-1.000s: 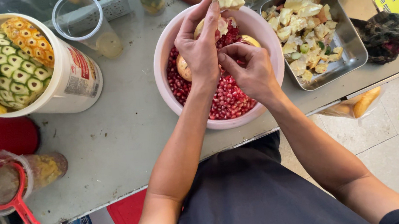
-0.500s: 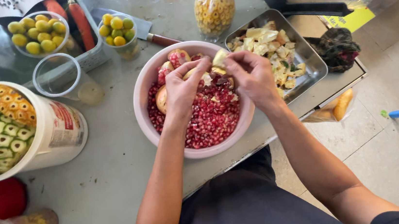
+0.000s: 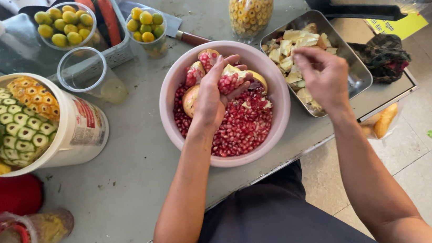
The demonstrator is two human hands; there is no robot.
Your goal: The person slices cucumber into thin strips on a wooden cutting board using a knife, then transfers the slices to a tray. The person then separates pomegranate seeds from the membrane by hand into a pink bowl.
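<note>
A pink bowl on the grey counter holds loose red pomegranate seeds and broken pomegranate pieces. My left hand is inside the bowl, gripping a pomegranate chunk with red seeds and pale pith showing. My right hand hovers over the metal tray of pale peel scraps, fingers curled together; whether a bit of peel is in them I cannot tell.
A white bucket of peeled pineapples stands at left. Behind are cups of small yellow-green citrus, an empty plastic cup, a knife, a bag of pineapple pieces and a dark cloth. The counter edge runs just below the bowl.
My right hand has moved from the bowl to over the metal tray. My left hand stays in the bowl with the pomegranate chunk. The camera view has shifted slightly.
</note>
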